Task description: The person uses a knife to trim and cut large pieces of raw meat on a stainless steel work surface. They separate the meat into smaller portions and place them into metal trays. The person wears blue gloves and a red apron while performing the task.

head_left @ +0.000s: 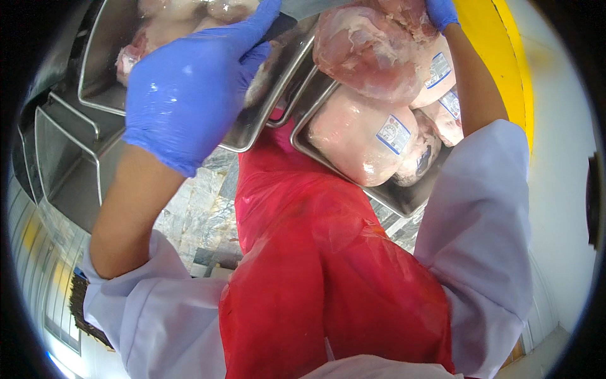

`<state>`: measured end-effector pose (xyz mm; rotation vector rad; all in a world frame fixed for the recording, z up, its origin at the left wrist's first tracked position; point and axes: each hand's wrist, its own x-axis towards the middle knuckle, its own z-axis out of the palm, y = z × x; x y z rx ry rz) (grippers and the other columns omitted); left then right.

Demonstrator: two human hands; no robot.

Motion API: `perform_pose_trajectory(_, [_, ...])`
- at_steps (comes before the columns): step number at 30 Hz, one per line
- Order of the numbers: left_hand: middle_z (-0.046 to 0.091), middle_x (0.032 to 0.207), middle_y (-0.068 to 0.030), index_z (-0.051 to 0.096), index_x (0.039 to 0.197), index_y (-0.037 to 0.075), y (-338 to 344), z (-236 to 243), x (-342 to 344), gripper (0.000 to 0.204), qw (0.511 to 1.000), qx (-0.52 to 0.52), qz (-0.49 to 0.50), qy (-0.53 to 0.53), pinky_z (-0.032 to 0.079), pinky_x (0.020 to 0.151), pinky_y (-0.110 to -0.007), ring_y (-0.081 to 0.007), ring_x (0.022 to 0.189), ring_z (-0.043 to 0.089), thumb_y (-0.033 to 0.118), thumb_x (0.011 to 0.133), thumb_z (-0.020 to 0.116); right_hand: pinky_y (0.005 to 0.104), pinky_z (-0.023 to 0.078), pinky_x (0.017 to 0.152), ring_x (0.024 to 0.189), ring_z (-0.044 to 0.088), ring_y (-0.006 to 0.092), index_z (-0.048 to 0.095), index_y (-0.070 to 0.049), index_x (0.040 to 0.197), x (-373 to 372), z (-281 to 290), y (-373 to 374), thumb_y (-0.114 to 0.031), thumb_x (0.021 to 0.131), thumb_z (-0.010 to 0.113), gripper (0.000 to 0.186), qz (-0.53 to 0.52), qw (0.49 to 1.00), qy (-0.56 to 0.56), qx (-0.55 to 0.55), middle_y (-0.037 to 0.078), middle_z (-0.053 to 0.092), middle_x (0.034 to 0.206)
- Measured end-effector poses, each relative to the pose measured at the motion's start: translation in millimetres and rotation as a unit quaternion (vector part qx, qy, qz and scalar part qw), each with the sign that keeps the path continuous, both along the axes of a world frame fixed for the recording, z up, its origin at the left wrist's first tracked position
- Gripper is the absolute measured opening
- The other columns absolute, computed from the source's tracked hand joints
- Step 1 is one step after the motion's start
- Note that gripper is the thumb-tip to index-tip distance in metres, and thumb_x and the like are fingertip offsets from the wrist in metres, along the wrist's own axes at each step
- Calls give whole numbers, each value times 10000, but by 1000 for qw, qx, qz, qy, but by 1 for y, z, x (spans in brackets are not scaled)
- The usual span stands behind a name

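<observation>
Hands well apart, both in blue gloves. Left hand (183,98) lies over the left steel tray (243,142), fingers pointing up-frame; a dark object (282,26) shows at its fingertips, but whether it is gripped cannot be told. Right hand (443,14) is cut by the upper edge, against or just beside the large raw meat piece (366,57); its grip cannot be told either. That piece sits on top of the load in the right steel tray (404,211), overlapping the wrapped meat piece (347,136) beneath. Judgement: the right hand is probably there to steady the top piece, since it rests on rounded, slick surfaces and could roll. The raised tray walls likely keep the stacked load from sliding out; more pale meat (154,44) lies in the left tray, partly behind the left hand. Red apron (303,252) covers the wearer's front, presumably against wet. Labels: the white-and-blue label (394,134) on the wrapped piece has a round emblem and small print; the upper label (439,69) and side label (450,103) look similar in colour. Their fine print is too small to read.
</observation>
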<state>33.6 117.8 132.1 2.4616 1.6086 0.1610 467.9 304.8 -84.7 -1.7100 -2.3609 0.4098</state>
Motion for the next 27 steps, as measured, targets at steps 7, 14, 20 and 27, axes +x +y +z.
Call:
perform_pose_trajectory(7, [645, 672, -81, 627, 1294, 203, 28, -11, -22, 429, 994, -29, -74, 74, 494, 513, -342, -215, 550, 630, 233, 870, 684, 351, 454, 988, 1079, 633, 261, 656, -46, 1218, -34, 21, -15, -431, 1006, 463, 480, -85, 976, 179, -93, 162, 679, 1168])
perform_pose_trajectory(14, [514, 622, -78, 451, 1436, 438, 29, -113, -51, 588, 984, 124, -131, -15, 461, 459, -360, -232, 486, 552, 262, 910, 647, 351, 431, 1020, 1127, 611, 243, 632, 6, 1237, -48, 30, -3, -460, 997, 477, 546, -102, 972, 167, -129, 156, 666, 1205])
perform_pose_trajectory(20, [450, 586, -27, 426, 1450, 443, 33, -168, -24, 578, 984, 117, -113, 78, 421, 368, -354, -205, 398, 470, 321, 917, 611, 358, 421, 1026, 1136, 590, 244, 621, 21, 1229, -35, 0, 1, -435, 1009, 465, 530, -83, 958, 231, -148, 148, 651, 1206])
perform_pose_trajectory(27, [486, 618, -45, 475, 1442, 366, 43, -47, -2, 574, 988, 62, -138, 24, 468, 450, -335, -207, 473, 514, 292, 900, 648, 379, 462, 942, 1004, 646, 297, 659, 26, 1143, -43, 7, -1, -473, 995, 456, 559, -69, 969, 193, -135, 178, 694, 1085])
